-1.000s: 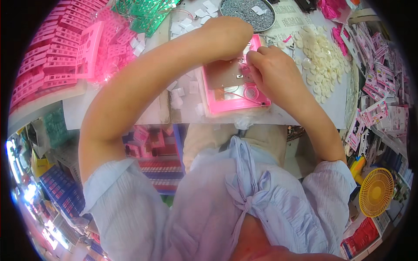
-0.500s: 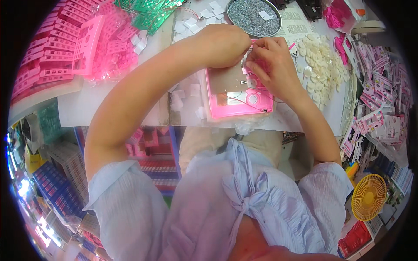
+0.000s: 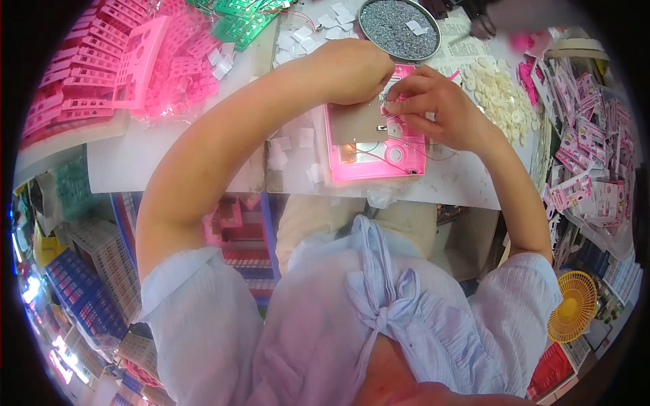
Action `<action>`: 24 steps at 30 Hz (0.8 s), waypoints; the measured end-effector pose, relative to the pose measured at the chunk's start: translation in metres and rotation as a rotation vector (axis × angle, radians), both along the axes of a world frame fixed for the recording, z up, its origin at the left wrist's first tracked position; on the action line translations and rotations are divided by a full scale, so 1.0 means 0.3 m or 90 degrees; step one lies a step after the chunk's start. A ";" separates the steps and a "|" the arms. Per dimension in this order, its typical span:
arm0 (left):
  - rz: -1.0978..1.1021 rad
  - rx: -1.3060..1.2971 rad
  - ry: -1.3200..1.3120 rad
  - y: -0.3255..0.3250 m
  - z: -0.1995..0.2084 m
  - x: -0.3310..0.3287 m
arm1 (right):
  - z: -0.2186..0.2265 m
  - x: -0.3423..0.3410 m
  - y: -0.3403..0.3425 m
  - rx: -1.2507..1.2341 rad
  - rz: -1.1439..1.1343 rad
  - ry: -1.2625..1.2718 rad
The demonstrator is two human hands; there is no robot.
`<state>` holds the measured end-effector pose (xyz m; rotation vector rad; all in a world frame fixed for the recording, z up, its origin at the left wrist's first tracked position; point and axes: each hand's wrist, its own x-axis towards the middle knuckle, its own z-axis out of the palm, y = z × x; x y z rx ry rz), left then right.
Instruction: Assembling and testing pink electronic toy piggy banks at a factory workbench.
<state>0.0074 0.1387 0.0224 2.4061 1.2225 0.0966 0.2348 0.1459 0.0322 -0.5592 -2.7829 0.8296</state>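
A pink plastic casing (image 3: 344,173) lies before me on a plastic bag at the table's front edge. Over its left part sits a flat grey-brown board (image 3: 355,127), and thin wires (image 3: 443,159) run across and beyond it. My left hand (image 3: 359,71) is closed at the board's far edge; its fingertips and anything in them are hidden. From the right, my right hand (image 3: 443,108) reaches over the casing. Its thumb and forefinger come together by the board's right edge, on something too small to make out.
Beyond the casing stands a round tray (image 3: 362,34) of small metal screws. White round pieces (image 3: 504,95) are heaped at right, white paper squares (image 3: 298,40) lie at left. Pink parts (image 3: 88,68) and green frames (image 3: 244,27) fill the far left. A dark blurred tool (image 3: 482,27) hangs far right.
My right hand has shifted slightly down and turned, its fingers now pointing left at the board's edge. My left hand stays almost in place. The dark tool has come into view at far right.
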 end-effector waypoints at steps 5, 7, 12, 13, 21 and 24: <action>0.009 -0.002 -0.003 0.001 -0.009 0.006 | -0.001 -0.009 -0.005 0.017 -0.024 -0.014; 0.003 -0.006 0.034 0.007 -0.013 0.012 | 0.008 -0.029 -0.056 0.081 -0.058 -0.037; -0.011 0.017 0.041 0.009 -0.020 0.007 | -0.029 -0.020 -0.088 0.059 -0.138 0.065; -0.019 0.020 0.042 0.011 -0.020 0.010 | -0.040 -0.024 -0.101 0.100 -0.151 0.069; -0.005 0.033 0.106 0.008 -0.014 0.036 | -0.014 -0.090 -0.165 0.175 -0.214 -0.035; 0.035 0.043 -0.013 0.016 -0.019 0.019 | -0.009 -0.061 -0.144 0.122 -0.177 -0.028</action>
